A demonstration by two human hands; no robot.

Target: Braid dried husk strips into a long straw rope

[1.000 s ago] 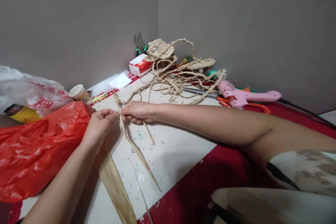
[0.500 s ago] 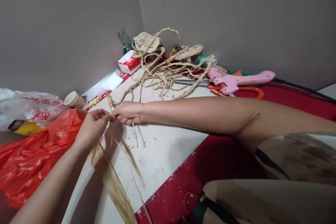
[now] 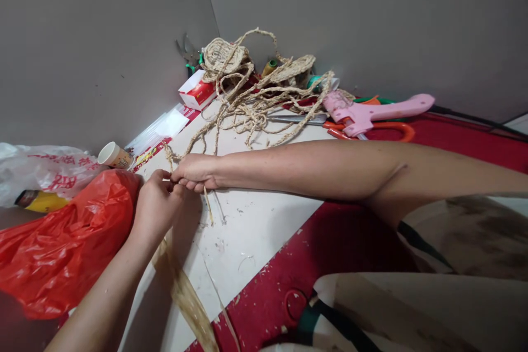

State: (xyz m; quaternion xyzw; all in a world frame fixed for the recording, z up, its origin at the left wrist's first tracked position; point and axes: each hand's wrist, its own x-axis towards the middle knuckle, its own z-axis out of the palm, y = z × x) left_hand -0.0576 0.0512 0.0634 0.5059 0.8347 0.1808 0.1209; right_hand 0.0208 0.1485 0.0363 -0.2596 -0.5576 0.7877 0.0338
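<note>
My right hand point(image 3: 198, 172) is closed on the braided straw cord point(image 3: 197, 137), whose end loops up just beyond its fingertips. Touching it from the left, my left hand point(image 3: 159, 201) pinches at the straw strands where they meet the cord. A wide, pale strip of dried straw point(image 3: 187, 300) hangs down from beneath my left hand over the white board. A thin yellowish strand point(image 3: 208, 206) sticks out below my right hand. The cord runs back to a tangled heap with a flat woven coil point(image 3: 225, 56). The exact point of grip is partly hidden by my fingers.
Along the back lie pliers point(image 3: 190, 58), a red and white box point(image 3: 198, 91), a pink glue gun point(image 3: 371, 113) and orange-handled scissors point(image 3: 396, 132). At the left are a paper cup point(image 3: 113, 155), a red plastic bag point(image 3: 91, 236) and a white bag point(image 3: 53, 168). Red cloth point(image 3: 264, 286) borders the white board point(image 3: 247, 231).
My left hand has turned and moved slightly right, closer against my right hand. The straw strip below has shifted, and the view has moved a little.
</note>
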